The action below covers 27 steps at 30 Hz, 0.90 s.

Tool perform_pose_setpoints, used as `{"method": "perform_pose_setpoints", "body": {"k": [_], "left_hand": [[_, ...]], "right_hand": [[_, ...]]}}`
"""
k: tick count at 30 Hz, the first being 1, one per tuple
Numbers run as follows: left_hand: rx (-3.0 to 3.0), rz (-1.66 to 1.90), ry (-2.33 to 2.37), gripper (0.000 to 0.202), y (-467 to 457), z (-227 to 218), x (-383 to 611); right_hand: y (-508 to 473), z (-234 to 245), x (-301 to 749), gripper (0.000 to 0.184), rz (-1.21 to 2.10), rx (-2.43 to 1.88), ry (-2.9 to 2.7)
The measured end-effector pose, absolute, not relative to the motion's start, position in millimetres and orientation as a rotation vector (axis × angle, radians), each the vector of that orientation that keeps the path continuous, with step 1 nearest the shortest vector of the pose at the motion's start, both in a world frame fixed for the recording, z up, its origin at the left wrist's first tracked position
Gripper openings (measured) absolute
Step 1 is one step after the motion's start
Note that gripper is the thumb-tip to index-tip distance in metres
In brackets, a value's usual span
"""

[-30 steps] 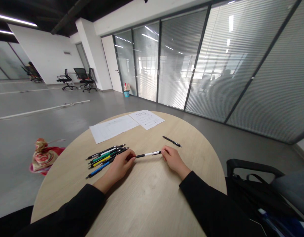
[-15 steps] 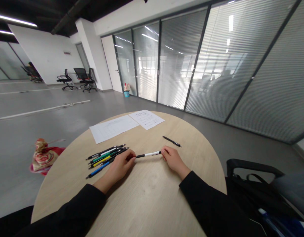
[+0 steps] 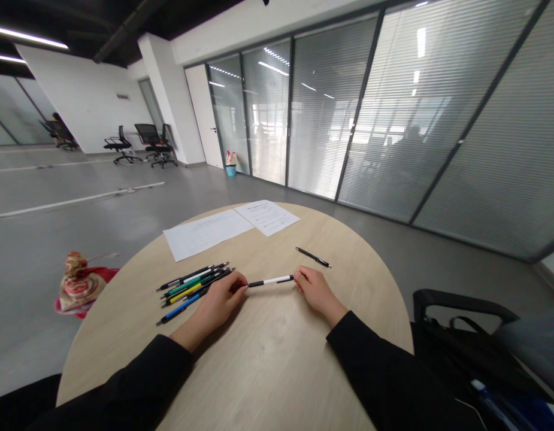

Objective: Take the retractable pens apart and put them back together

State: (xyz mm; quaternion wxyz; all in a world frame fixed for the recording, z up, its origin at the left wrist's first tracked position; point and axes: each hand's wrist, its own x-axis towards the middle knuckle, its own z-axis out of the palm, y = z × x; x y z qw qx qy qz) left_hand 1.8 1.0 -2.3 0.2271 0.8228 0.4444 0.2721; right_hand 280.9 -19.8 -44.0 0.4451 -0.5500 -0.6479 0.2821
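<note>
A white and black pen (image 3: 270,281) is held level just above the round wooden table (image 3: 268,359), one end in each hand. My left hand (image 3: 220,301) pinches its dark tip end, fingers closed. My right hand (image 3: 316,290) pinches the other end, fingers closed too. Just left of my left hand lies a bundle of several pens (image 3: 193,284) with green, yellow, blue and white barrels. A single black pen (image 3: 313,257) lies on the table beyond my right hand.
Two printed paper sheets (image 3: 227,226) lie at the table's far edge. A black bag on a chair (image 3: 460,341) stands to the right. A patterned bag (image 3: 76,287) sits on the floor at left. Glass partitions and office chairs stand farther off.
</note>
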Motion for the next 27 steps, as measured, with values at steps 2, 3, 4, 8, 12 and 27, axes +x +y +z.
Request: {"method": "perform_pose_setpoints", "body": {"k": [2, 3, 4, 8, 12, 27], "left_hand": [[2.27, 0.749, 1.225, 0.018, 0.9, -2.8, 1.5], [2.271, 0.75, 1.226, 0.018, 0.9, -3.1, 1.4], [2.27, 0.751, 1.227, 0.018, 0.9, -3.2, 1.4], [2.271, 0.747, 1.228, 0.019, 1.0, -2.9, 2.5], [2.275, 0.749, 1.219, 0.019, 1.5, -2.5, 3.3], [2.268, 0.756, 1.218, 0.018, -0.3, -2.3, 2.7]], "right_hand": [[-19.8, -43.9, 280.7, 0.034, 0.702, -1.364, -1.605], [-19.8, -43.9, 280.7, 0.034, 0.701, -1.364, -1.607], [-19.8, -43.8, 280.7, 0.034, 0.701, -1.363, -1.608], [-19.4, -43.9, 281.4, 0.034, 0.697, -1.365, -1.613], [-18.0, -45.8, 282.0, 0.035, 0.688, -1.357, -1.62], [-22.0, -41.9, 278.8, 0.033, 0.758, -1.368, -1.643]]}}
